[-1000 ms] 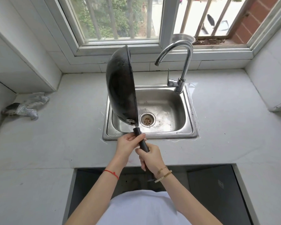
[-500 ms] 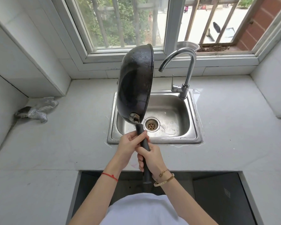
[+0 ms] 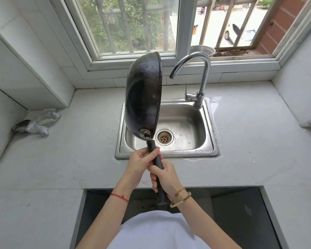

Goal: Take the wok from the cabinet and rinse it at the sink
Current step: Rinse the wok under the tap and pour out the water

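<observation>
A black wok point(image 3: 143, 97) stands on edge above the left half of the steel sink point(image 3: 207, 130), its dark underside facing left and its rim turned toward the faucet point(image 3: 203, 72). Both hands grip its long black handle. My left hand point(image 3: 142, 161) holds the handle just below the bowl. My right hand point(image 3: 164, 177) holds it lower down, near the counter's front edge. The spout ends right of the wok's rim, and no water runs from it. The wok's inside is hidden from me.
A crumpled silvery cloth point(image 3: 38, 123) lies on the white counter point(image 3: 258, 141) at the left wall. A metal bowl point(image 3: 202, 50) sits on the window sill behind the faucet. A dark open cabinet space point(image 3: 241, 212) lies below the counter's front edge.
The wok has tipped from leaning left to nearly straight upright and shifted slightly right toward the faucet. Both hands keep their hold on the handle.
</observation>
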Motion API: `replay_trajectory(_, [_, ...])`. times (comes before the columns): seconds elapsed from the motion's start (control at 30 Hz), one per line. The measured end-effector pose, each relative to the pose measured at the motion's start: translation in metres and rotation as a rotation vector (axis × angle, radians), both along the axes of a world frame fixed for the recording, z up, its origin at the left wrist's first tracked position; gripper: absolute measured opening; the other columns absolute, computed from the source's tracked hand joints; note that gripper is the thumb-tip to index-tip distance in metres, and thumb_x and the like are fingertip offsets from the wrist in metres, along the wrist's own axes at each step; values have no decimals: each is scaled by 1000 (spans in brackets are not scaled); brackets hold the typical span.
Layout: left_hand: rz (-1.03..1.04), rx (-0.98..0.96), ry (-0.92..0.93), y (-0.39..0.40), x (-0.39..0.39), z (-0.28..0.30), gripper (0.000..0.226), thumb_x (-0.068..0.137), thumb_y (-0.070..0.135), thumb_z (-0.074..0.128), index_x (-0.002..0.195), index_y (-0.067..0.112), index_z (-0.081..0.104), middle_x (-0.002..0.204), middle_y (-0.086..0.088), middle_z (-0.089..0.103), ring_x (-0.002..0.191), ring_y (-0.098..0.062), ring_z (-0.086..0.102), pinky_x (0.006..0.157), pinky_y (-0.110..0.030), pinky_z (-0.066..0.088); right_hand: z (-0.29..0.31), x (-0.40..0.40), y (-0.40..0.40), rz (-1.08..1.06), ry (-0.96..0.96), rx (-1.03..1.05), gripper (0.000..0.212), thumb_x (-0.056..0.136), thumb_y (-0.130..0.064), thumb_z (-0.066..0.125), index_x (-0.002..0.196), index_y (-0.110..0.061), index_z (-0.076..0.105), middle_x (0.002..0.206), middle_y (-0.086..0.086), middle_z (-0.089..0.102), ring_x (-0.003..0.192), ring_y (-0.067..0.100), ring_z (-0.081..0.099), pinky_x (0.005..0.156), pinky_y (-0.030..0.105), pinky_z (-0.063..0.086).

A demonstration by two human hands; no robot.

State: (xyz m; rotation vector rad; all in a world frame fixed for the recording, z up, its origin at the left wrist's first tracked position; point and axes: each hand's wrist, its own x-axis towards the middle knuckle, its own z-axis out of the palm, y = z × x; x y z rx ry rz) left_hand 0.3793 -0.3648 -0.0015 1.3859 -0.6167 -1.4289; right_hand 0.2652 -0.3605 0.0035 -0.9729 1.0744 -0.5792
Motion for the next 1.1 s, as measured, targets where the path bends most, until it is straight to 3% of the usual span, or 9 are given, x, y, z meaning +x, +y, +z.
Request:
replay_trajectory(0.2, [-4,16,-31,1,-1,-2,31,88,19,70,104,-8,68,82,-11,72,82,-22,68,88,-36,54,-2,0,1,2,-3,29,18,93,-9,57,76,-6,52,49,2,51,36,15,47,38,23,44])
replay_trajectory(0.47, [-10,-22,-73,1,1,10,28,88,21,70,101,-4,69,81,-8,72,80,-18,68,78,-26,54,7,2,0,6,-52,43,21,94,-9,56,74,-6,54,48,2,51,35,13,48,39,22,45])
replay_trajectory(0.67, [10,-50,-73,-2,5,19,25,88,17,69,107,1,70,82,-7,73,82,-18,70,84,-27,57,12,6,-2,12,-75,5,17,95,-10,56,79,-5,54,50,1,52,36,12,50,40,23,48])
replay_trajectory(0.97, [3,-23,-70,3,6,14,29,87,18,70,107,-3,69,86,-11,73,85,-21,70,85,-31,56,10,5,2,6,-84,39,24,93,-5,56,69,-6,52,47,2,50,34,13,46,37,23,42])
replay_trajectory(1.1, [17,-33,-60,3,5,16,27,87,16,70,109,0,69,87,-10,73,87,-20,71,89,-32,57,10,5,0,20,-80,21,19,94,-8,56,76,-5,52,48,1,50,35,13,47,37,22,44])
